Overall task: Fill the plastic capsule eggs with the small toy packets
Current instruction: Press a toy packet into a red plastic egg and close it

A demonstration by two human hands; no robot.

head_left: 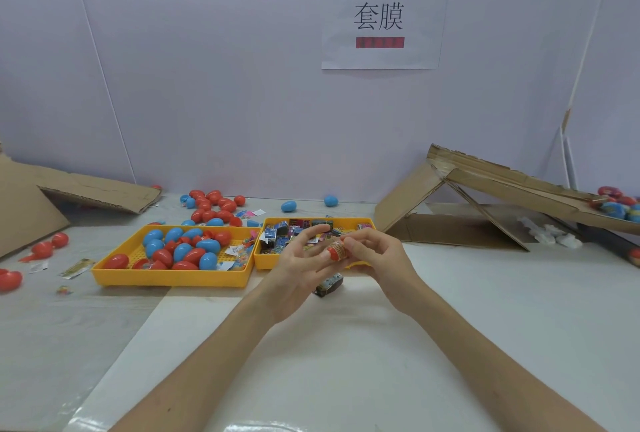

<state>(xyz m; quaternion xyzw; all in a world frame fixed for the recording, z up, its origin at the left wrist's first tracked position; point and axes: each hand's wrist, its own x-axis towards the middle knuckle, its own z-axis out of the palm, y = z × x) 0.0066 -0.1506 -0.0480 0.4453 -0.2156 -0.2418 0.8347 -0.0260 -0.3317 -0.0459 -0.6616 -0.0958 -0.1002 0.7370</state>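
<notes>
Worktop (450, 310) w/ two trays side by side, within reach: L tray (166, 275) for eggs (180, 251), R tray (266, 261) for packets (284, 237). Held just over R tray's near rim: R hand (377, 255) pinching red egg (335, 251), L hand (298, 268) spread, fingertips against it, prob. steadying. Dark packet (327, 286) on worktop beneath.

A single wide-angle view from the person's head, facing forward and down over the table (485, 310), close to its near edge, the wall (207, 85) straight ahead

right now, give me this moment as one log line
object: red egg | right hand: pinches it | left hand: touches it | packets: in right yellow tray
</notes>
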